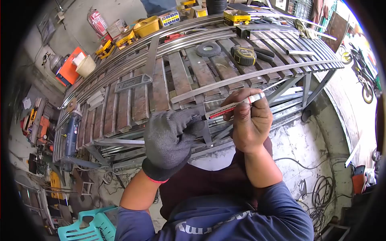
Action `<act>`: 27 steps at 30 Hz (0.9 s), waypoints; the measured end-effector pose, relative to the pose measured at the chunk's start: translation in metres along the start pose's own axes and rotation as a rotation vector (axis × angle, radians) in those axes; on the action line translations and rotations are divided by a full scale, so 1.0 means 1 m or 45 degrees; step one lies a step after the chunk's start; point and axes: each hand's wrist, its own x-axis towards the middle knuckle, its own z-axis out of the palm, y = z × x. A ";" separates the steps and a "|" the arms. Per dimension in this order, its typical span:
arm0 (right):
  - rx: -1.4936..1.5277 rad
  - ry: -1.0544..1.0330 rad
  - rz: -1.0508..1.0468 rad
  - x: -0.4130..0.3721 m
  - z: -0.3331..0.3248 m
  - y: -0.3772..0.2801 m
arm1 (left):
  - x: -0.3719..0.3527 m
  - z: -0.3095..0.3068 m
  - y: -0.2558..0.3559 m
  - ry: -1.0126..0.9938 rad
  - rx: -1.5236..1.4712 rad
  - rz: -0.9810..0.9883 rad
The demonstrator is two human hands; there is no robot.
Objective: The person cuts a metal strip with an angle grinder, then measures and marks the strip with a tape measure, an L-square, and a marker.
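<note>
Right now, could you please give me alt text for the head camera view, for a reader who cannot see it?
A bare right hand holds a red-and-white marker, its tip meeting the grey-gloved left hand, above a metal slatted workbench. A tape measure and a grinding disc lie on the slats; an angle grinder rests at the left end.
</note>
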 end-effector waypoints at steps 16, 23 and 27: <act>0.161 0.119 0.167 -0.003 0.002 0.022 | -0.001 0.020 -0.001 0.174 0.116 0.076; -1.195 -0.330 -0.387 0.007 -0.007 0.028 | -0.001 0.022 -0.020 0.025 0.262 0.272; -1.240 -0.365 -0.289 0.012 -0.014 0.034 | 0.010 0.008 -0.037 -0.166 0.272 0.298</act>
